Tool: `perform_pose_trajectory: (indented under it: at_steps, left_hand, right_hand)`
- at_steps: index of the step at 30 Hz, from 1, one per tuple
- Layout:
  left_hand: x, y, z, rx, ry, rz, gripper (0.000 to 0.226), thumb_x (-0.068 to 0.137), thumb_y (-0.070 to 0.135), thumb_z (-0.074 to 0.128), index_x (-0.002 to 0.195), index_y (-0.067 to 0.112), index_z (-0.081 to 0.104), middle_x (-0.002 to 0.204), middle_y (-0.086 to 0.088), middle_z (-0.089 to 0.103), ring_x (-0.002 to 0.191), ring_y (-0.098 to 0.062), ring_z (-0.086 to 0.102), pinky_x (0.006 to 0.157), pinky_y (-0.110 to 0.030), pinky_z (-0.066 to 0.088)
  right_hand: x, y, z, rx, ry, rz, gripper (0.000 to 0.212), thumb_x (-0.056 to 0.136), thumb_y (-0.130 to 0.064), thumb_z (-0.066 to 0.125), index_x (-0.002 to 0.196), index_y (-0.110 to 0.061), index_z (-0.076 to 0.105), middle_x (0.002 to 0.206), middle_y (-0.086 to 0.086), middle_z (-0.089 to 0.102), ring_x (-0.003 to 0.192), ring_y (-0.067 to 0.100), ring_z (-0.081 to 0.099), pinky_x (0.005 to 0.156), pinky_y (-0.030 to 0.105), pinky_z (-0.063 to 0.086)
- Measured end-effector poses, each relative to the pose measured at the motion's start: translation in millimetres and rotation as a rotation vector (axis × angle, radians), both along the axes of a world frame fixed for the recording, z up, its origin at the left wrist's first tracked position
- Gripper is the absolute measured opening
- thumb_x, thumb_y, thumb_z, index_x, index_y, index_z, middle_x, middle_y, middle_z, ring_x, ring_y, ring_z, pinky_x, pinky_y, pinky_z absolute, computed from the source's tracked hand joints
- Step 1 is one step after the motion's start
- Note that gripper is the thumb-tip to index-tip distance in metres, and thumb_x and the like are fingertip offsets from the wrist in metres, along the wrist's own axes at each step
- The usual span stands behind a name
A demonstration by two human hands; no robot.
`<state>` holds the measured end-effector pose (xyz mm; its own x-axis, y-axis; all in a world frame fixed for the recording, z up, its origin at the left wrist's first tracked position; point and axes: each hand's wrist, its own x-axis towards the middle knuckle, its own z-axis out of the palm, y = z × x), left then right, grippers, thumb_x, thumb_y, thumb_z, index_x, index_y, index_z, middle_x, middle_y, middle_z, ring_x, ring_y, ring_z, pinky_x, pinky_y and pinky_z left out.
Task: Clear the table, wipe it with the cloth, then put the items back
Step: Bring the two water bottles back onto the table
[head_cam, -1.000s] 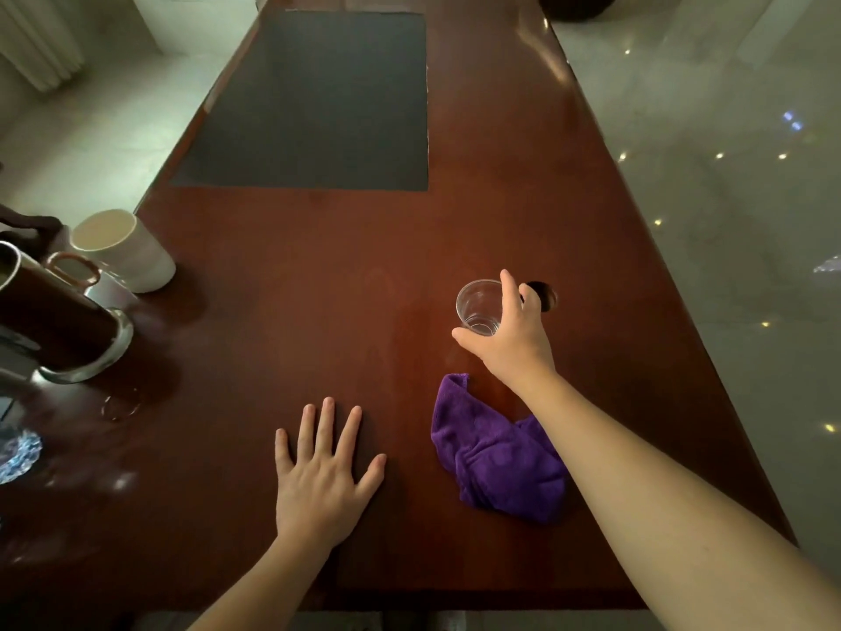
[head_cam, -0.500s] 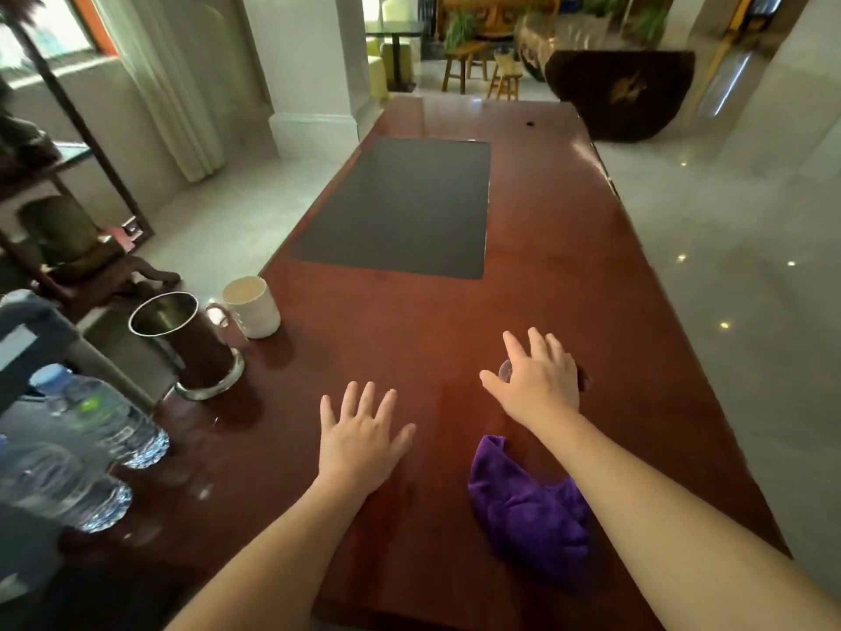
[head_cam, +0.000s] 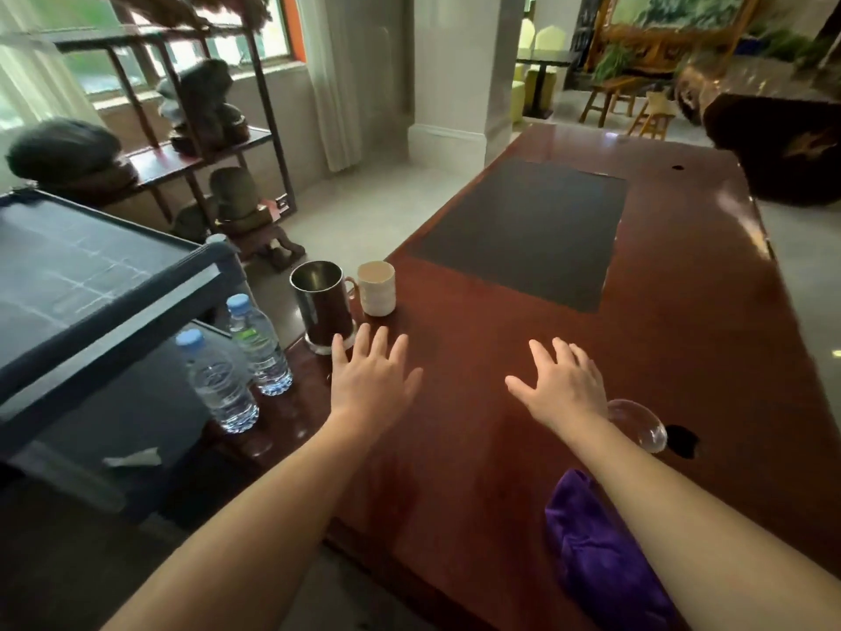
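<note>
My left hand [head_cam: 371, 375] is open, fingers spread, hovering just right of a metal mug [head_cam: 322, 305] near the left edge of the dark red table [head_cam: 682, 348]. A white cup [head_cam: 377, 288] stands beside the mug. Two water bottles [head_cam: 259, 343] [head_cam: 216, 384] stand at the near left corner. My right hand [head_cam: 562, 387] is open over the table's middle and holds nothing. A clear glass [head_cam: 637, 423] stands behind my right wrist. A crumpled purple cloth [head_cam: 600, 557] lies near the front edge, partly under my right forearm.
A black mat [head_cam: 523, 230] is set into the far half of the table. A small dark hole [head_cam: 682, 441] sits right of the glass. A dark cart [head_cam: 91, 284] stands left of the table, with a shelf of stones behind it.
My right hand has let go of the glass and moved left. My left hand has slid forward and left toward the metal mug. The view has turned left and up.
</note>
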<state>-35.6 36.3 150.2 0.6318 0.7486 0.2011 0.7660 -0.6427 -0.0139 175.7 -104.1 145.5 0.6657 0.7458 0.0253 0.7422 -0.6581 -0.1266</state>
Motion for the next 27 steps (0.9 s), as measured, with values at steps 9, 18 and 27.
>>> perform_pose_trajectory:
  at_steps: [9,18,27]
  left_hand:
    - [-131,17,-4,0.046,-0.596,0.435,0.061,0.088,0.041,0.068,0.136,0.008,0.051,0.142,-0.016,0.051,0.136,-0.036,0.042,0.111,-0.056,0.032]
    - [-184,66,-27,-0.212,-0.844,0.737,0.085,0.084,0.056,0.065,0.148,0.010,0.032,0.151,-0.013,0.039,0.140,-0.028,0.033,0.110,-0.044,0.031]
    - [-174,105,-67,-0.450,-1.070,0.692,0.099,0.072,0.055,0.078,0.150,0.019,0.028,0.149,-0.004,0.042,0.136,-0.020,0.041,0.106,-0.034,0.037]
  right_hand:
    - [-90,118,-4,0.152,0.399,0.218,0.077,0.085,-0.058,0.060,0.148,-0.021,0.036,0.148,0.008,0.041,0.135,0.027,0.039,0.105,0.037,0.035]
    - [-173,219,-12,0.172,0.742,0.409,0.090,0.076,-0.050,0.076,0.150,-0.019,0.033,0.150,0.010,0.042,0.135,0.023,0.042,0.110,0.038,0.035]
    - [-205,279,-39,0.208,0.920,0.416,0.102,0.067,-0.045,0.085,0.151,-0.020,0.031,0.150,0.010,0.040,0.133,0.020,0.043,0.109,0.034,0.037]
